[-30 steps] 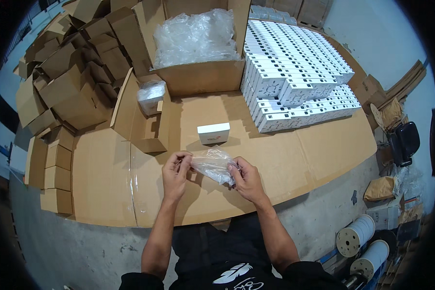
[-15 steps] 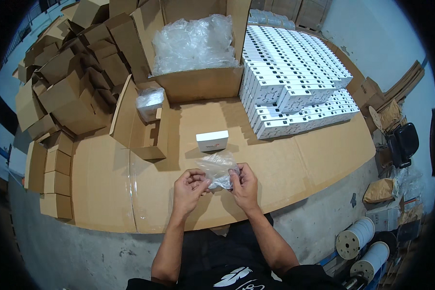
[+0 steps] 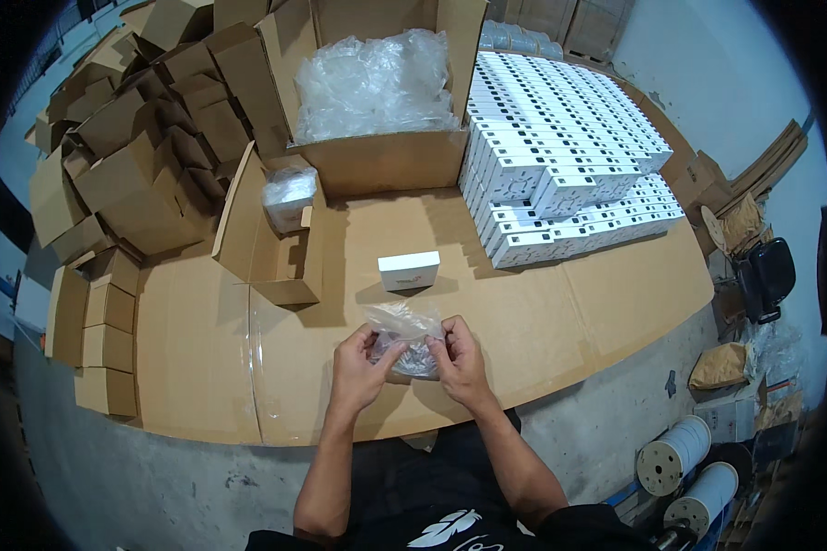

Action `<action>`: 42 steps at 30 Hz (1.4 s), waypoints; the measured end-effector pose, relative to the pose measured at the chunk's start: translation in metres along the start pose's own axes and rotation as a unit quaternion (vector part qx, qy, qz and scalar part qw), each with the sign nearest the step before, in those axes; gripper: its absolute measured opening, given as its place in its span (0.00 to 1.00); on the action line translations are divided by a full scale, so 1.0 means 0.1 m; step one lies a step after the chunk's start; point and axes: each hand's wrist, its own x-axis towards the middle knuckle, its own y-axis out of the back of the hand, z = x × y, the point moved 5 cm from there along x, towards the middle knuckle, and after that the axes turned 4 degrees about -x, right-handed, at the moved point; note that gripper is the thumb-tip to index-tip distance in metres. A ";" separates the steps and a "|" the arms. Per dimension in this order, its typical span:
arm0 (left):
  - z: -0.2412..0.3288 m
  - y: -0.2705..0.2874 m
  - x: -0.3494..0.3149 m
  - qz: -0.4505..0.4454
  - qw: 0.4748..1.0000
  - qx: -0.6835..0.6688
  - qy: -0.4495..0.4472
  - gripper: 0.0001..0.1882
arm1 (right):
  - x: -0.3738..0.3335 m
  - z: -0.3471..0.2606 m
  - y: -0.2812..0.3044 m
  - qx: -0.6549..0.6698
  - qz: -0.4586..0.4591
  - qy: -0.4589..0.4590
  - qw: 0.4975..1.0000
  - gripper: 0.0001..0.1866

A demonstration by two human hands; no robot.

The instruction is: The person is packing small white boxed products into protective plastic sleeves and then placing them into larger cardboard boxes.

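Observation:
Between my two hands is a clear plastic bag (image 3: 404,323), crinkled and see-through. My left hand (image 3: 362,369) pinches its left side, thumb on top. On the other side, my right hand (image 3: 460,365) grips the bag with the thumb pressed on it. Whether anything lies inside the bag I cannot tell. Just beyond the bag, a small white box (image 3: 409,272) stands on the cardboard-covered table (image 3: 524,317). Left of that box is an open cardboard carton (image 3: 288,291) with plastic-wrapped items (image 3: 288,196) at its far end.
A big carton (image 3: 386,163) full of clear plastic bags (image 3: 377,87) stands at the back. To its right are stacked rows of white boxes (image 3: 560,165). Empty brown cartons (image 3: 138,174) pile up at the left, with folded small ones (image 3: 108,344) nearer. Cable spools (image 3: 675,455) sit at lower right.
The bag has come slightly toward me and lies lower between my hands. My left hand now takes hold of its left edge, fingers closer together.

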 end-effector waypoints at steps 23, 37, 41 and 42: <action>-0.10 0.19 -0.04 0.059 0.986 -0.129 0.084 0.07 | 0.44 -0.29 0.29 -0.010 -0.063 0.054 0.997 0.08; -0.18 0.25 -0.07 0.044 0.983 -0.178 0.007 0.09 | 0.34 -0.38 0.27 0.060 -0.171 -0.079 0.980 0.06; 0.15 0.10 -0.08 0.055 0.991 -0.106 -0.062 0.10 | 0.35 -0.43 0.29 -0.025 -0.207 -0.050 0.977 0.06; 0.24 0.06 -0.09 0.055 0.991 -0.105 -0.060 0.10 | 0.35 -0.44 0.29 -0.024 -0.206 -0.052 0.977 0.06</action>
